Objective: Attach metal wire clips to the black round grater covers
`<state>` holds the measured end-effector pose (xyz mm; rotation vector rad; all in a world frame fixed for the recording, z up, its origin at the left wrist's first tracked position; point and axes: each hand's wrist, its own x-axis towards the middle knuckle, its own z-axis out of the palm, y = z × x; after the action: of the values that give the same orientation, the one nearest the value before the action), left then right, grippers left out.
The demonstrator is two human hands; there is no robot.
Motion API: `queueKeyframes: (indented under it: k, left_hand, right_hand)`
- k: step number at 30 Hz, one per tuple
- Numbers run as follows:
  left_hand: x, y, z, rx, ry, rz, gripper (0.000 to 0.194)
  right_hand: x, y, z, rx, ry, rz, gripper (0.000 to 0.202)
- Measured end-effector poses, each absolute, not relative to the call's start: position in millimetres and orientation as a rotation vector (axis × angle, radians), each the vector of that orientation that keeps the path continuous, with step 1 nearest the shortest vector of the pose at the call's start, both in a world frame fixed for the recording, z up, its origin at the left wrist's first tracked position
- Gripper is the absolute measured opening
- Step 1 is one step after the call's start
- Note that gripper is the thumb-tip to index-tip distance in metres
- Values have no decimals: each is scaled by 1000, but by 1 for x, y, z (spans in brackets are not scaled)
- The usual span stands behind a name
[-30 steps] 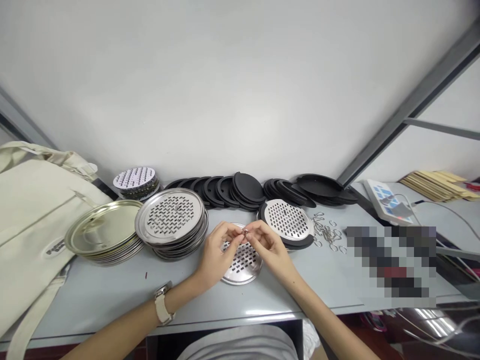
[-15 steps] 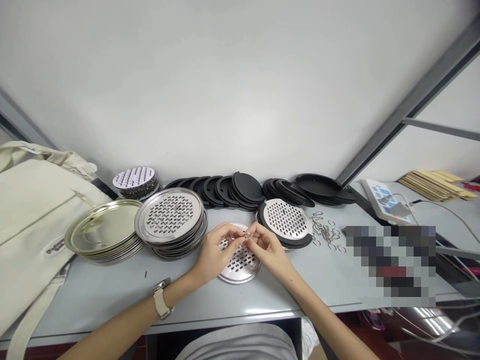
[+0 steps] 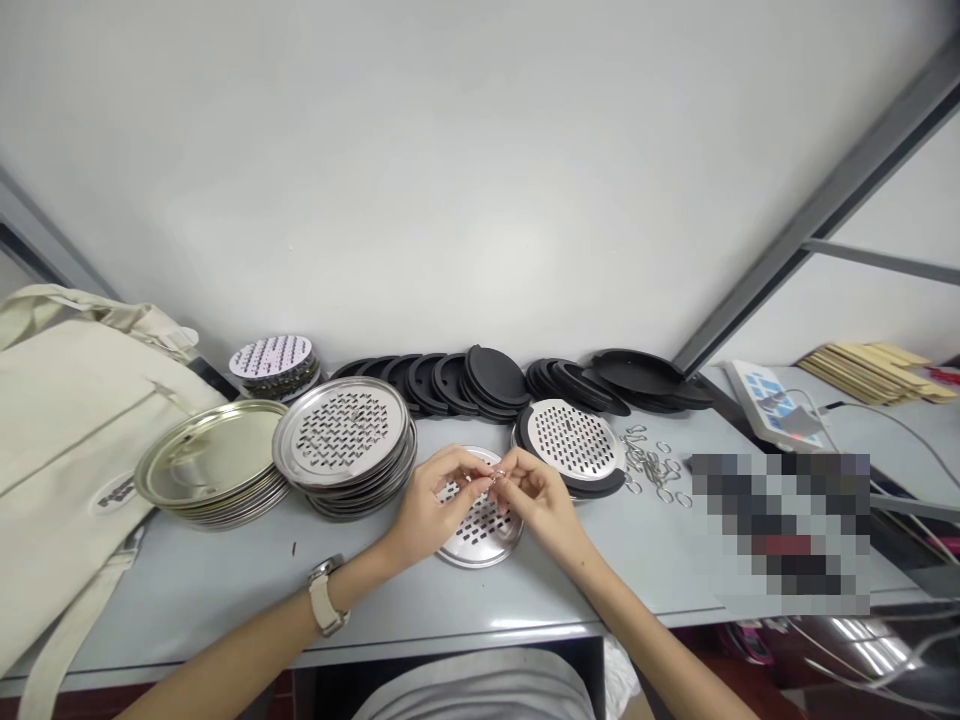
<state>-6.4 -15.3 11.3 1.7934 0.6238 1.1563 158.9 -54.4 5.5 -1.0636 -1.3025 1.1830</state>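
My left hand (image 3: 444,505) and my right hand (image 3: 541,500) meet over a round metal grater plate (image 3: 480,540) lying flat on the table. Thumb and fingers of both hands are pinched around a small shiny key ring (image 3: 493,477), mostly hidden by the fingertips. Just right of my right hand, a grater plate in a black rim (image 3: 574,440) tops a short stack. Beyond it lies a loose pile of metal key rings and clasps (image 3: 652,465). Left of my left hand stands a tall stack of round metal graters (image 3: 341,435).
Gold-toned round lids (image 3: 210,455) are stacked at the left, beside a cream canvas bag (image 3: 67,430). Black round lids (image 3: 495,375) lean in a row along the wall. A white-and-blue box (image 3: 772,400) and wooden strips (image 3: 870,370) lie at the right. A pixelated patch hides part of the table.
My fingertips have shifted slightly around the small key ring, and the view has moved a little. Both hands stay over the grater plate.
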Motion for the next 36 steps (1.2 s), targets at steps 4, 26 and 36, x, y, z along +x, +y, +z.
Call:
queueKeyframes:
  k: [4,26,36]
  left_hand:
    - [-8,-16,13,1865,579,1165,5]
    - [-8,-15,18,1617,538,1058,10]
    - [-9,-14,18,1784,587,1097,8]
  right_hand:
    - [162,-52,7,-1009,-1298,1412,19]
    - [156,-58,8,-1070,-1447,1124,25]
    - [158,-53,3,-826,-1141,1710,28]
